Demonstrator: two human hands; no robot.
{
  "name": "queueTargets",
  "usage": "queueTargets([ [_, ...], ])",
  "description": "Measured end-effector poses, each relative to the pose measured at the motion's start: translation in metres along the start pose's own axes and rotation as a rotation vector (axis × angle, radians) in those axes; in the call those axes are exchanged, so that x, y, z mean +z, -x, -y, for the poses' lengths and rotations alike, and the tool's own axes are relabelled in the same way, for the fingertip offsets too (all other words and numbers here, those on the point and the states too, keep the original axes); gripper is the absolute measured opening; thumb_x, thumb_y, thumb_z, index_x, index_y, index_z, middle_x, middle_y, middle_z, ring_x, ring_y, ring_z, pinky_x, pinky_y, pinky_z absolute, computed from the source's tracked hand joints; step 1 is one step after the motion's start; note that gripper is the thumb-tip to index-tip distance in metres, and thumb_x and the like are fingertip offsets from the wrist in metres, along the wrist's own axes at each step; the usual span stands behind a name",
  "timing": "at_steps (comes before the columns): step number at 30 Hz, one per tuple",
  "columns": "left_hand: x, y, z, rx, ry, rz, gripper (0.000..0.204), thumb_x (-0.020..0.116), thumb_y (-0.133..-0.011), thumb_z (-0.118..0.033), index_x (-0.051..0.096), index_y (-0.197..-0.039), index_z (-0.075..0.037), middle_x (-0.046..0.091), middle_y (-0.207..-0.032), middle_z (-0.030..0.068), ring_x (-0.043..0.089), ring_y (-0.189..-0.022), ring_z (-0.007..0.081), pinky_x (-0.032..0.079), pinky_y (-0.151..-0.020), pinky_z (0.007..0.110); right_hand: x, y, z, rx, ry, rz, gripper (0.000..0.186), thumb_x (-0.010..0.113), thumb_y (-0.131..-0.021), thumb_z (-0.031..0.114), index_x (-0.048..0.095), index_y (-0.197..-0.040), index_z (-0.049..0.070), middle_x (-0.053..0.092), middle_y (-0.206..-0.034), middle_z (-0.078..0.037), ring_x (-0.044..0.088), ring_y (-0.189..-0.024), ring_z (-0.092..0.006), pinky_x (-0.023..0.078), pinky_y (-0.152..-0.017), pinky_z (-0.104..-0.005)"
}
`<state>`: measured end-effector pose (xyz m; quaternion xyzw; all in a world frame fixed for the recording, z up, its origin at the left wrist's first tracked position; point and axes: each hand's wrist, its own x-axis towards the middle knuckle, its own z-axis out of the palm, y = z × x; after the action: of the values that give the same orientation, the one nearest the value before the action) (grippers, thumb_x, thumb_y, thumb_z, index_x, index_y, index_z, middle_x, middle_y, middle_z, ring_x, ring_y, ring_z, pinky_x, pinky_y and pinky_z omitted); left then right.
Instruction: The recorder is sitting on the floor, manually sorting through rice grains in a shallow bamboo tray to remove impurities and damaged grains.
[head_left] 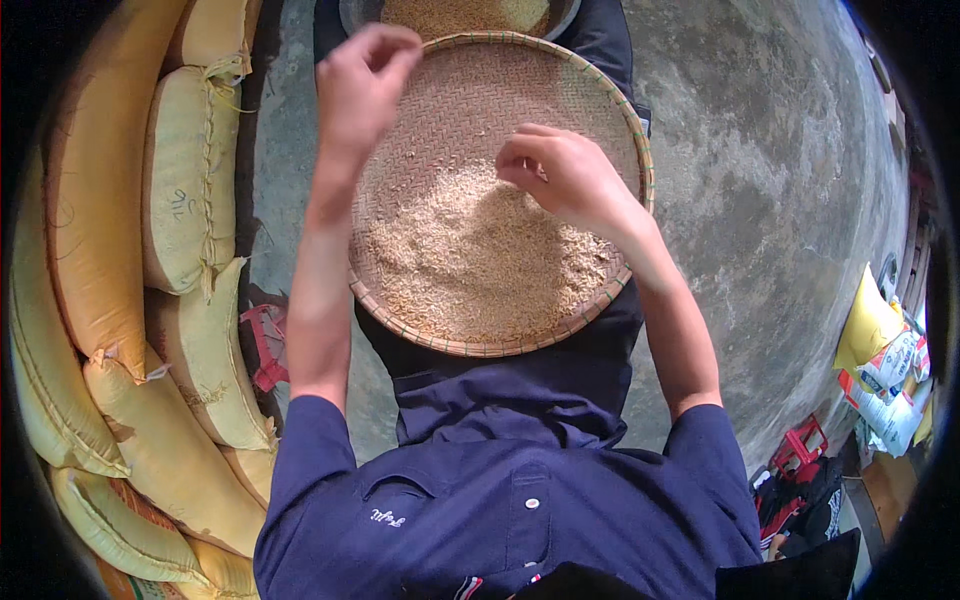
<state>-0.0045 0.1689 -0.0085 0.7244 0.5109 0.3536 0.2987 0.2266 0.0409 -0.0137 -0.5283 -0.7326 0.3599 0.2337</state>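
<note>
A round woven bamboo winnowing tray (490, 100) rests across my lap. Pale unhusked grain (470, 270) is spread over its nearer half, while the far half shows mostly bare weave. My left hand (368, 90) is raised by the tray's far left rim, thumb and fingers pinched together and slightly blurred. Over the grain near the tray's middle hangs my right hand (570, 172), its fingers curled in a pinch. Whatever either pinch holds is too small or hidden to make out. Just beyond the tray, a dark basin (358, 12) contains more grain.
Full, tied sacks (190, 180) are stacked along the left, with a red plastic stool (268, 345) beside them. Grey concrete floor (750, 200) stretches to the right. Farther right are a yellow bag (865, 320) and another red stool (800, 447).
</note>
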Motion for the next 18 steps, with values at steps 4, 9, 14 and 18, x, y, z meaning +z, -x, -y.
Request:
queueTargets([
  [4,0.003,-0.033,-0.03,0.276,-0.223,-0.212,0.047,0.076,-0.096,-0.007,0.062,-0.141,0.0,0.068,-0.102,0.0114,0.064,-0.083,0.0186,0.056,-0.079,0.035,0.005,0.012,-0.012,-0.044,0.036,0.029,0.015,0.075,-0.093,0.021,0.077,-0.101,0.008,0.069,-0.098,-0.01,0.069,-0.095,-0.0299,0.054,-0.083,-0.0429],
  [9,0.007,0.015,-0.034,-0.037,-0.109,0.347,0.015,0.076,-0.093,-0.008,0.08,-0.107,-0.005,0.08,-0.099,0.0061,0.074,-0.092,0.0125,0.059,-0.083,0.028,0.006,0.012,-0.011,-0.107,0.08,0.024,0.014,0.078,-0.091,0.021,0.079,-0.096,0.008,0.067,-0.093,-0.007,0.067,-0.092,-0.0261,0.054,-0.08,-0.0415],
  [14,0.011,0.065,-0.032,-0.19,-0.17,0.676,0.019,0.08,-0.089,-0.013,0.08,-0.106,-0.004,0.076,-0.097,0.0105,0.071,-0.083,0.0163,0.057,-0.077,0.033,0.004,0.01,-0.008,-0.146,0.09,0.014,0.014,0.078,-0.09,0.019,0.077,-0.099,0.008,0.066,-0.092,-0.007,0.066,-0.097,-0.0279,0.053,-0.084,-0.0435],
  [18,0.012,0.071,-0.035,-0.134,-0.226,0.664,0.02,0.08,-0.089,-0.016,0.08,-0.107,-0.006,0.074,-0.096,0.0112,0.071,-0.084,0.0205,0.057,-0.078,0.035,0.0,0.006,-0.013,-0.096,0.016,-0.021,0.013,0.077,-0.092,0.017,0.075,-0.099,0.006,0.067,-0.094,-0.009,0.068,-0.093,-0.0272,0.055,-0.082,-0.042],
])
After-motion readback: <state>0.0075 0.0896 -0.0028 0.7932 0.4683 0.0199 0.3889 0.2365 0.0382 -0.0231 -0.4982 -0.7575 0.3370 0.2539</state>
